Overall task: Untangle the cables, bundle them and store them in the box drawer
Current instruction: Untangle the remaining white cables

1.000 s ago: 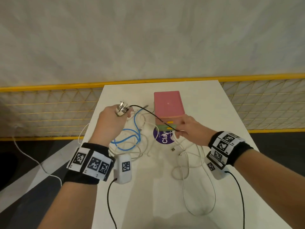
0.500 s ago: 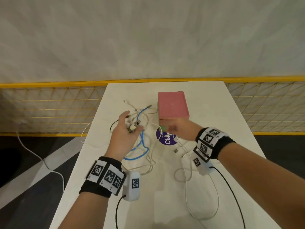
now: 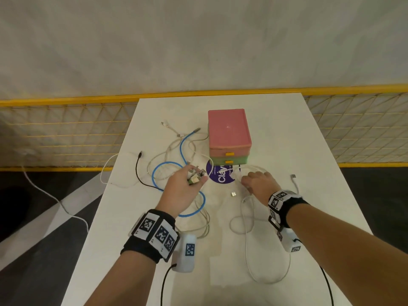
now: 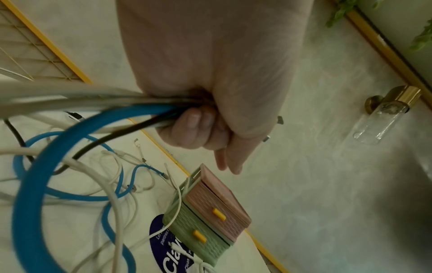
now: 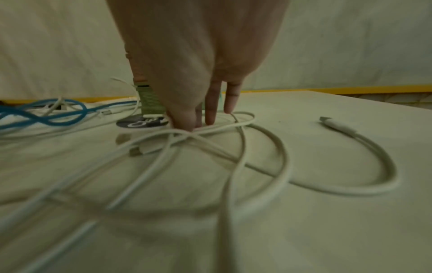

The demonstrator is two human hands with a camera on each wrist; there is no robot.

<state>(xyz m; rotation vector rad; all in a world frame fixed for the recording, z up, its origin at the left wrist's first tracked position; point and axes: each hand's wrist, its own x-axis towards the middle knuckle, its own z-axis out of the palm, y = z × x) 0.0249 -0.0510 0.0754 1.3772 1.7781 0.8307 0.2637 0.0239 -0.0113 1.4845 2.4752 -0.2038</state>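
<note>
The purple sticker (image 3: 221, 176) lies partly hidden under the drawer box (image 3: 228, 138).

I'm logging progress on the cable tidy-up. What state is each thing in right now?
Left hand: grips a cluster of cable ends.
Right hand: fingertips down on the white cable.
Blue cable: loose loops, unbundled.
Black cable: unbundled.
Pink drawer: closed.
Green drawer: closed.

Black wristbands (image 3: 147, 248), checkered tags, white pods (image 3: 186, 252).
</note>
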